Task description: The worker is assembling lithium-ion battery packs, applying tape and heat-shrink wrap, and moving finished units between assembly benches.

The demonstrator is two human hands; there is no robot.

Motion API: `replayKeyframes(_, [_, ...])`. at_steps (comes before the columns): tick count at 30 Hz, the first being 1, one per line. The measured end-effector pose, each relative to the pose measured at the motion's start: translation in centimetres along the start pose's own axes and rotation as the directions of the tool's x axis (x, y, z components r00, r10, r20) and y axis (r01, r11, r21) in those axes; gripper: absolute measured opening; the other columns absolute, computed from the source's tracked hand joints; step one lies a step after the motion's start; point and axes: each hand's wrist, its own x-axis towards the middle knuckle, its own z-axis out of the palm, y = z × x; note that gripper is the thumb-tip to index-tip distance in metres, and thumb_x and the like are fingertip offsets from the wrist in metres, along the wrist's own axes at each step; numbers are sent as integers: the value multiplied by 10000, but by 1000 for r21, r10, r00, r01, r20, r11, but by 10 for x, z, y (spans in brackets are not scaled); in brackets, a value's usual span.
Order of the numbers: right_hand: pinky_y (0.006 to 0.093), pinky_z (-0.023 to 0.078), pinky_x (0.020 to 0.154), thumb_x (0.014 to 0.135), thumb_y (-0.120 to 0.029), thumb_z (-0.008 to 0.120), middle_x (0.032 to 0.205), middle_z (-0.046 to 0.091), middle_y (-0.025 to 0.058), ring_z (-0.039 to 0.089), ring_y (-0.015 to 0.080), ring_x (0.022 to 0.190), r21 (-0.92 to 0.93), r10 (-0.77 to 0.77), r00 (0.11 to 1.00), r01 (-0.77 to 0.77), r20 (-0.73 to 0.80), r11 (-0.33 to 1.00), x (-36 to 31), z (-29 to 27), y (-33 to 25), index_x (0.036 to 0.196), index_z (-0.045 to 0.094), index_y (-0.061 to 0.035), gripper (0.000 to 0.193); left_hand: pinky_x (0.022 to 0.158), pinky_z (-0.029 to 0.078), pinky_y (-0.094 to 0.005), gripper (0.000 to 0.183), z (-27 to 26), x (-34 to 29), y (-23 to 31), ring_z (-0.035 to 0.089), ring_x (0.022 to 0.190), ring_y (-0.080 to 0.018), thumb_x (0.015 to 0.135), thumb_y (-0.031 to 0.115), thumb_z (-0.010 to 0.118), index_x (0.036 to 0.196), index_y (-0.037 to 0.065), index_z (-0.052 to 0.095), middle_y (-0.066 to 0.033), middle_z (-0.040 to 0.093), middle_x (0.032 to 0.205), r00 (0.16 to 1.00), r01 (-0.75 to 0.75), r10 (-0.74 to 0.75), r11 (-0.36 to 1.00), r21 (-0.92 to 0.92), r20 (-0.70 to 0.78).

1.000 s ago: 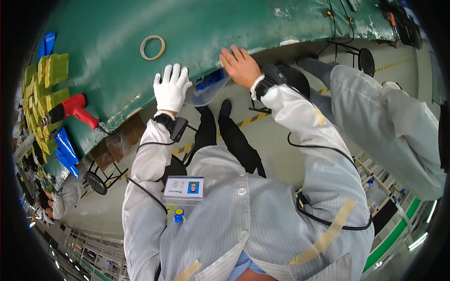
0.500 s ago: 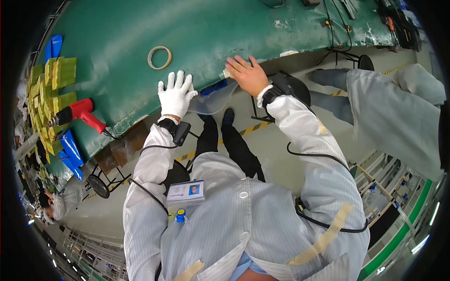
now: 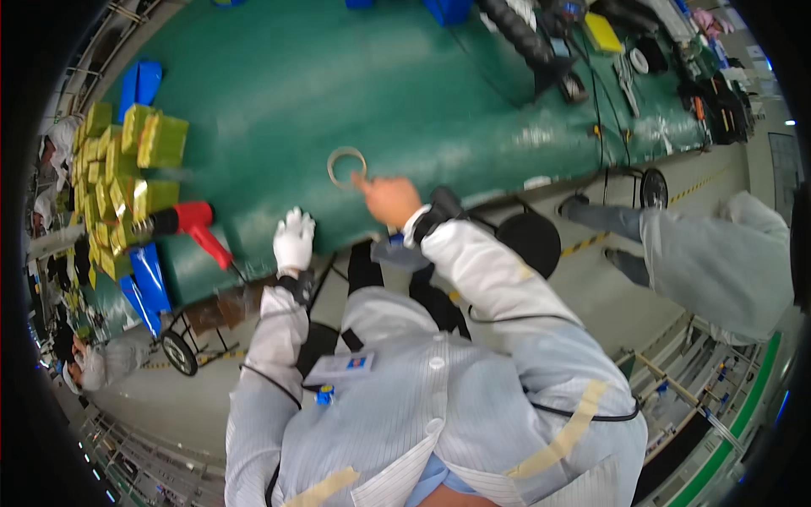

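"How's the right hand (image 3: 393, 201)?"
"Forefinger extended to the near rim of the tape (image 3: 330, 166); whether it's gripped, I can't tell."
"And the left hand (image 3: 294, 242)?"
"Gloved, fingers slightly parted, empty, by the edge of the bench (image 3: 253, 101)."
"Around them?"
"Tape on the bench; heat gun (image 3: 200, 231) and yellow blocks (image 3: 160, 142) leftward."

Tan tape ring (image 3: 330, 168), green tabletop (image 3: 253, 110)

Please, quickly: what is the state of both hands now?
Left hand: open, gloved, nothing visible held.
Right hand: at the tape ring; whether it grips cannot be told.
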Motion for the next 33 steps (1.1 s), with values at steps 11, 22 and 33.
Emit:
replayKeyframes(11, [429,534,664,886,-245,635,780,656,78,675,298,752,-19,374,912,-382,-171,924,184,-49,130,890,609,-94,153,1066,334,-482,402,-18,151,15,471,1281,-309,820,287,718,1183,125,662,-107,556,1343,941,-258,235,963,-70,-243])
replayKeyframes(22, [494,380,1057,714,-258,756,1344,506,198,462,344,1281,96,723,441,-817,-532,569,342,-161,254,1284,459,28,703,1096,334,-509,924,-78,342,106,421,1328,-364,718,466,786,1458,69,400,-172,432,1467,974,-101,11,915,-391,-226])
replayKeyframes(33, [433,433,1048,629,-392,835,1293,513,237,490,384,1249,15,894,427,-901,-135,433,352,-185,268,1309,429,56,910,882,535,-504,1077,-154,549,239,636,1068,-392,626,389,824,1475,45,257,-213,556,1255,977,42,-118,923,-382,-177])
